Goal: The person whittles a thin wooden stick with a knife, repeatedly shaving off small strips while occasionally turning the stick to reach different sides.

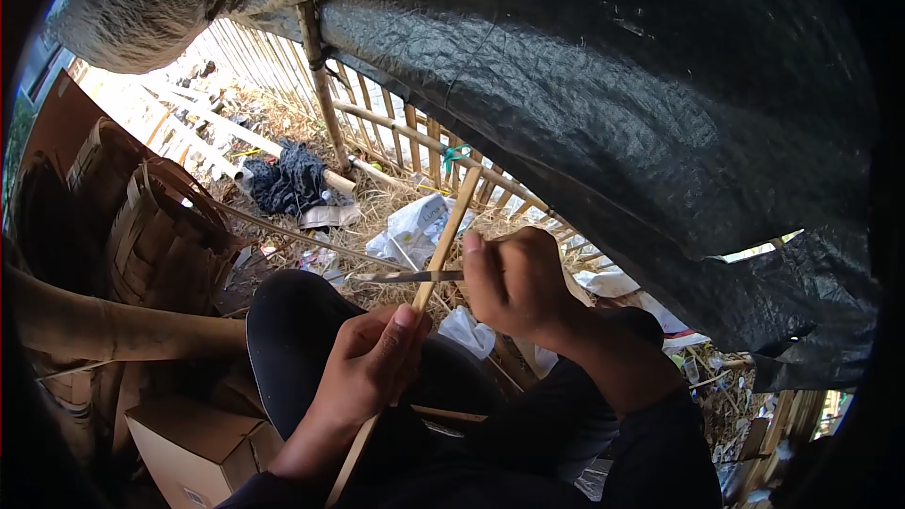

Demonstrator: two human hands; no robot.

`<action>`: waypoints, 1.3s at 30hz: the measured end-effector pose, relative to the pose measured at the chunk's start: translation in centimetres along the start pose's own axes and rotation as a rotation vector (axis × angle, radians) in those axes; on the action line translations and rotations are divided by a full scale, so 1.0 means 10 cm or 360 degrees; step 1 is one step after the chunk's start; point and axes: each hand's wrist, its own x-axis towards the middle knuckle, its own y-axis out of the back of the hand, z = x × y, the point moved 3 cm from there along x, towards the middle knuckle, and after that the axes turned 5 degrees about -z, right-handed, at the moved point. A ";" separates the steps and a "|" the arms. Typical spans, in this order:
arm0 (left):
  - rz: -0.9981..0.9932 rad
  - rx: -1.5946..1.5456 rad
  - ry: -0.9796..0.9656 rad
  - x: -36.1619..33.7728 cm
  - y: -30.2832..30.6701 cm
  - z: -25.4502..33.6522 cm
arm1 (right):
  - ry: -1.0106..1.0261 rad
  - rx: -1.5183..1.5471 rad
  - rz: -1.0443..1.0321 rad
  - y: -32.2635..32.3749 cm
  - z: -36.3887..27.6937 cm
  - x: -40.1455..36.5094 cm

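Observation:
My left hand [375, 363] is wrapped round a long, pale bamboo strip [451, 226], which runs from my lap up and away to the right. My right hand [517, 281] is closed on the handle of a knife [401, 277]. The knife's blade points left and lies across the strip just above my left thumb. The handle is mostly hidden inside my right fist.
A thick bamboo pole [132, 328] and woven baskets [160, 226] are at the left, above a cardboard box [193, 443]. Dark plastic sheeting [603, 113] hangs at the upper right before a bamboo fence [377, 123]. White plastic bags [415, 226] lie on the littered ground.

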 end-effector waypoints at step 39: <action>-0.0091 -0.0133 -0.0008 -0.16 0.03 -0.04 | -0.0882 -0.0894 0.0499 0.13 1.40 0.44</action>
